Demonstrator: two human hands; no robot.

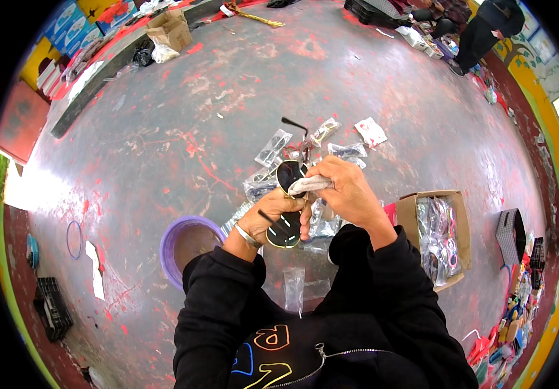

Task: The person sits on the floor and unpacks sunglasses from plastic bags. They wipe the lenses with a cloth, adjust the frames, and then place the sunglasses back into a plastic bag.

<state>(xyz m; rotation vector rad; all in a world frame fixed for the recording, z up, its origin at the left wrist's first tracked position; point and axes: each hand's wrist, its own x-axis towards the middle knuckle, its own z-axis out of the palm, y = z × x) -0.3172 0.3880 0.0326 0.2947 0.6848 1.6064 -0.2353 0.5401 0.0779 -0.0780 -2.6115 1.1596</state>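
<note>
Two bare hands held a pair of dark-lensed sunglasses [284, 231] and a white cloth [310, 185] above a red-stained grey floor [156, 162].
The left hand [275, 205], with a silver bangle [247, 236] at its wrist, had its fingers clamped on the middle of the thin gold frame, between the two lenses; the temples stood open. The right hand [352, 189] had its fingers pinched together on the cloth, which lay against the upper lens. Below the sunglasses, clear plastic packets [273, 147] were scattered over the floor. A purple basin [166, 251] stood near the left forearm, and a cardboard box [410, 227] full of plastic-wrapped eyewear [436, 236] stood by the right forearm.
</note>
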